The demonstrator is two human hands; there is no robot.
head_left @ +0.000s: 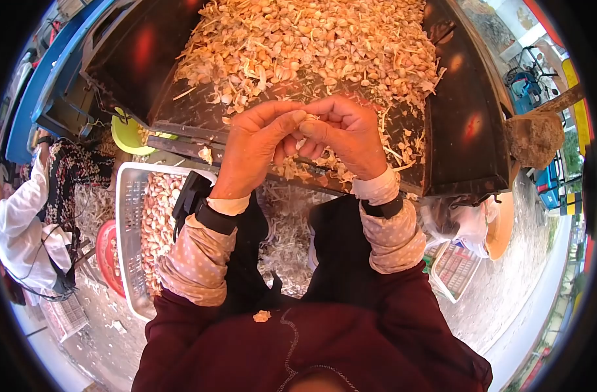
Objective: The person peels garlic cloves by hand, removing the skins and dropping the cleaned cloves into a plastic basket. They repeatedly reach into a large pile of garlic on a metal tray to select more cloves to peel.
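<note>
Clove (307,119): held up at the meeting fingertips, in front of the dark table (195,112); taken here as the centre of the dial. Judged light and firm, with dry skin liable to slip or flake and flesh that could bruise under a hard nail. Best hold, in this inspector's view: the broad sides, between thumb and forefinger. Appearance: small and pale cream; the fingers cover most of it, so whether its skin is intact cannot be told.

Left hand (260,136): thumb and forefinger pinch the clove from the nine o'clock side. Right hand (344,134): thumb and forefinger pinch it from the three o'clock side. The remaining fingers of both are curled inward.

Surroundings: a broad heap of cloves (311,42), mixed with loose skins, lies at twelve o'clock. A green bowl (130,138) is at nine. At eight, a white basket (130,261) contains more cloves, with a red basin (108,258) just beyond. Another person in a white top (21,215) is between eight and nine. A stone (536,140) sits at three.
</note>
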